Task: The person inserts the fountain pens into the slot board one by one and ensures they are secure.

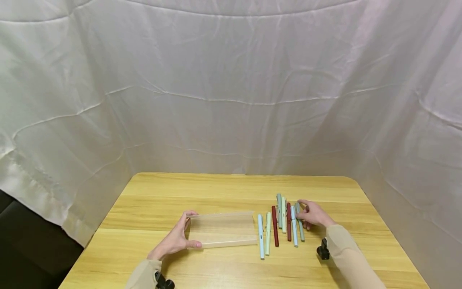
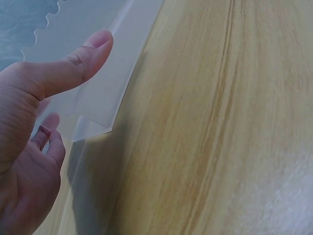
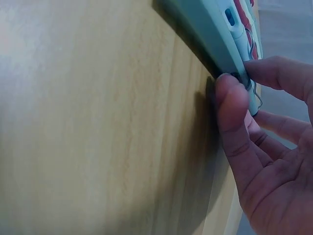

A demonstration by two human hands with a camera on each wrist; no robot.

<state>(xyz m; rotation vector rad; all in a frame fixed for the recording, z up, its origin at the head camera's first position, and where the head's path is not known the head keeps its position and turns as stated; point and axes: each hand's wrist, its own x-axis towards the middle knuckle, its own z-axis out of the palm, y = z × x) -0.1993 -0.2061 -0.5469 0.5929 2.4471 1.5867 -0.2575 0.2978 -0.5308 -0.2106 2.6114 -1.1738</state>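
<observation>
My left hand [image 1: 176, 239] grips the left end of a clear plastic tray [image 1: 231, 243], thumb along its near edge and fingers at the far one. In the left wrist view the tray [image 2: 105, 93] shows a scalloped edge and a folded lip under the thumb. On the right, my right hand [image 1: 315, 214] pinches a grey-green pen [image 1: 301, 233], the rightmost of a group. Close up, thumb and fingertips meet round that pen [image 3: 208, 36] near one end, by its clip.
Between tray and right hand lie several capped pens, including a light blue pen [image 1: 261, 237], a light green pen [image 1: 268, 234] and a dark red pen [image 1: 275, 226]. They rest on a wooden table [image 1: 231, 269]. Pale curtains [image 1: 231, 120] hang behind and at both sides.
</observation>
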